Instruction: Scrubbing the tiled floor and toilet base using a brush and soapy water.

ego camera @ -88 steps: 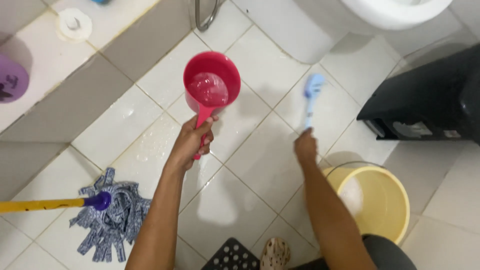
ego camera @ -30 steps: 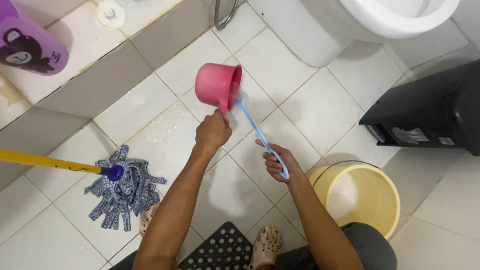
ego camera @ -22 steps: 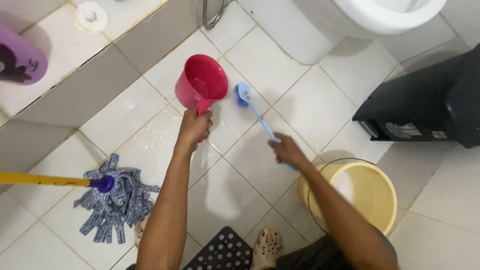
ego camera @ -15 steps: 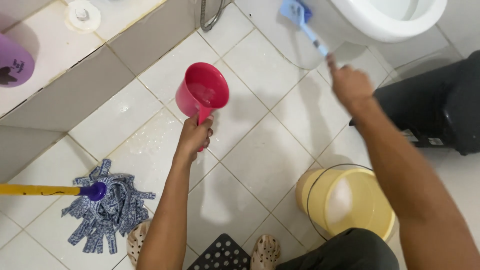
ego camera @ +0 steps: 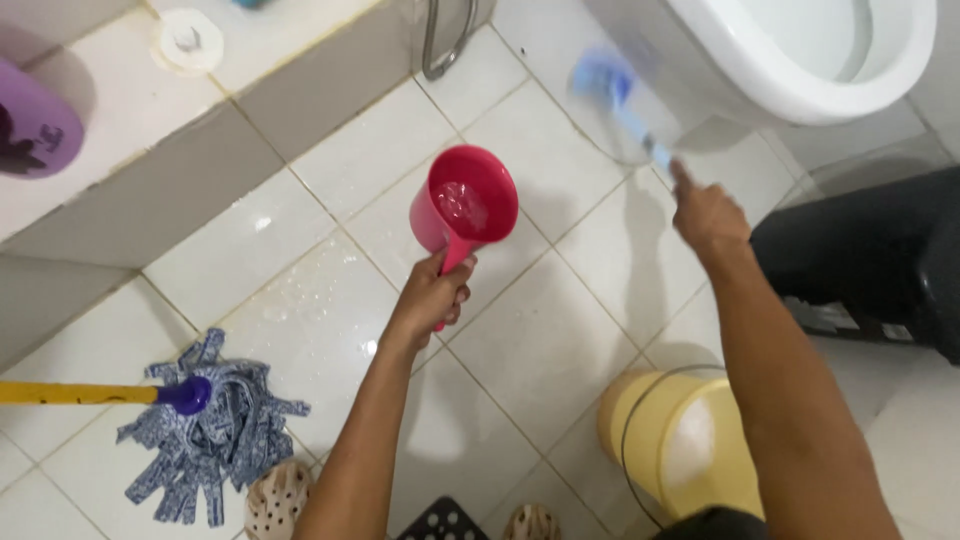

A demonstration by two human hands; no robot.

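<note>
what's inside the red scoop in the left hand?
The red scoop, held by its handle in the left hand, holds clear water, glinting. Its near wall hides part of the inside.

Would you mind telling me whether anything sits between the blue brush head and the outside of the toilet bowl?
Nothing visible does. The right hand holds the brush up beside the toilet bowl, its blurred head over the bowl's lower wall with nothing between them. The red scoop in the left hand and the yellow bucket are well aside.
</note>
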